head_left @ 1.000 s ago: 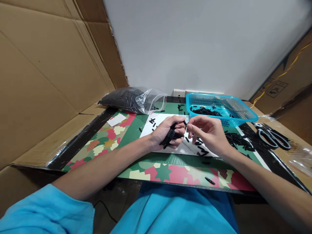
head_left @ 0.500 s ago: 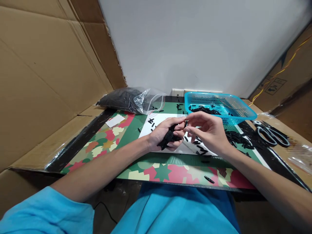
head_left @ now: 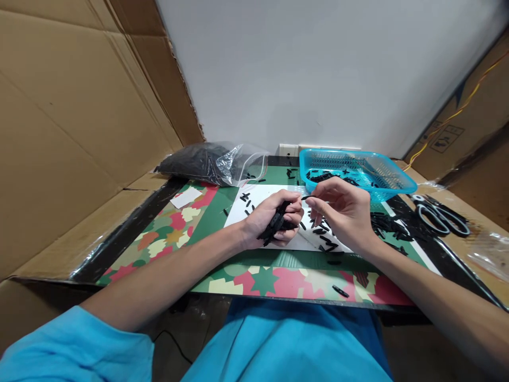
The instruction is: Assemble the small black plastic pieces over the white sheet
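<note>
Clutching bunch of slender black pieces (head_left: 276,225) in closed left hand (head_left: 270,208), over white sheet (head_left: 258,192). Pinching single black piece (head_left: 306,198) between thumb and index finger of right hand (head_left: 344,209). Lying just right of left fist, long axis running roughly crosswise, from right fingertips toward left thumb; cannot tell whether touching left hand.

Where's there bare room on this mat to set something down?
One free patch is the patterned mat between the paper scrap and left forearm. Another is the front strip, left of the lone black piece. It's crowded on the white sheet, scattered with black pieces, and right of the right hand, where a pile lies near the scissors.
</note>
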### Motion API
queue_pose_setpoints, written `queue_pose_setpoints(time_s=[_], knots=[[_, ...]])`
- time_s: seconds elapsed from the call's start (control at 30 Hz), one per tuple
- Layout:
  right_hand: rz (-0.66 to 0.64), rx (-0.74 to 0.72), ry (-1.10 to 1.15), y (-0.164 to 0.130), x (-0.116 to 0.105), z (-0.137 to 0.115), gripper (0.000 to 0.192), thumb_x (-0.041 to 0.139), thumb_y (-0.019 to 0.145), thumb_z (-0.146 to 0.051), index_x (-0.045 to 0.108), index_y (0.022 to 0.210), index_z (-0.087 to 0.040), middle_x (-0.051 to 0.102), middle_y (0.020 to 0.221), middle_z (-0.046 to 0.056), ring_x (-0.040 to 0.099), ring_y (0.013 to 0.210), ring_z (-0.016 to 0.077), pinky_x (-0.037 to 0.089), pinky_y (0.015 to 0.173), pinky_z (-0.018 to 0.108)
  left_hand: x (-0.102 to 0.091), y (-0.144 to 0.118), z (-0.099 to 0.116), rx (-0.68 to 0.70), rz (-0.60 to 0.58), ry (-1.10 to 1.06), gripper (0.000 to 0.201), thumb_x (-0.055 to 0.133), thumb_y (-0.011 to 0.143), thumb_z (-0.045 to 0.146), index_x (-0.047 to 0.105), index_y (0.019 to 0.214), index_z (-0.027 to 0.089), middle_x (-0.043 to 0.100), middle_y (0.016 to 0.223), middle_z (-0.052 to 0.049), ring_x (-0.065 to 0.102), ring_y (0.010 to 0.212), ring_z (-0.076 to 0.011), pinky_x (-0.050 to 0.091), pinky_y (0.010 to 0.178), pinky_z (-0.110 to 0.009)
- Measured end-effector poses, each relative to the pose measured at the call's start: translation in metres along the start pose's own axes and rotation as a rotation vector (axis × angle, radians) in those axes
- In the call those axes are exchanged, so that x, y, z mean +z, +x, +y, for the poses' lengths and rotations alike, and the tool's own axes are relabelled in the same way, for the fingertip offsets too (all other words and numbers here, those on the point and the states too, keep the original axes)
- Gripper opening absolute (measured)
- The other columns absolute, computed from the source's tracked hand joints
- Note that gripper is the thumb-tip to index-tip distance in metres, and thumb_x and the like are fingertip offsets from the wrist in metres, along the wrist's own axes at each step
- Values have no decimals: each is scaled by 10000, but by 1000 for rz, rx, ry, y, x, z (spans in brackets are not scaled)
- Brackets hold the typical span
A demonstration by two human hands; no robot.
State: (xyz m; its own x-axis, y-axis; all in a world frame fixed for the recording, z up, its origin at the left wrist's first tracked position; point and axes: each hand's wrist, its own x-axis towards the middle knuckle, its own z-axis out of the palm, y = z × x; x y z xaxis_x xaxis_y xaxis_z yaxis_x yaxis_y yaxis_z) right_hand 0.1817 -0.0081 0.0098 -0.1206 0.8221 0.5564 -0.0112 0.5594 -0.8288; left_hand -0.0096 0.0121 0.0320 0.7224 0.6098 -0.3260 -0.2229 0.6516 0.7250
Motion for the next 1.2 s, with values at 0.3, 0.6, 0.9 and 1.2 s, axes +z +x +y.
queue_pose_setpoints(time_s=[0.3, 0.6, 0.9, 1.2], knots=[[-53, -36, -120, 0, -3, 3, 190, 828, 873, -361, 718, 893, -207, 674, 826, 13, 663, 643, 140, 563, 488, 239, 0, -2, 4, 12, -39, -7, 333, 629, 865, 340, 414, 653, 200, 376, 572, 77, 384, 320, -75, 300, 284, -184], [-75, 18, -50, 2, -4, 4, 168, 788, 907, -344, 740, 989, -206, 717, 881, 25, 675, 594, 132, 564, 450, 239, 4, -6, 6, 75, -30, 12, 321, 615, 846, 308, 391, 640, 202, 393, 574, 76, 392, 330, -85, 282, 293, -188], [-83, 57, 15, 3, -5, 7, 165, 744, 943, -346, 738, 1019, -199, 710, 859, 22, 663, 570, 119, 555, 433, 227, 3, -5, 6, 85, -32, 17, 327, 610, 842, 309, 386, 631, 202, 390, 565, 76, 391, 329, -87, 276, 301, -192], [-104, -3, -60, 2, -6, 5, 106, 710, 958, -298, 699, 1007, -204, 685, 797, 1, 667, 556, 128, 548, 436, 231, 4, -6, 6, 73, -16, 31, 311, 619, 833, 314, 393, 648, 206, 384, 567, 78, 386, 331, -81, 271, 302, -184]])
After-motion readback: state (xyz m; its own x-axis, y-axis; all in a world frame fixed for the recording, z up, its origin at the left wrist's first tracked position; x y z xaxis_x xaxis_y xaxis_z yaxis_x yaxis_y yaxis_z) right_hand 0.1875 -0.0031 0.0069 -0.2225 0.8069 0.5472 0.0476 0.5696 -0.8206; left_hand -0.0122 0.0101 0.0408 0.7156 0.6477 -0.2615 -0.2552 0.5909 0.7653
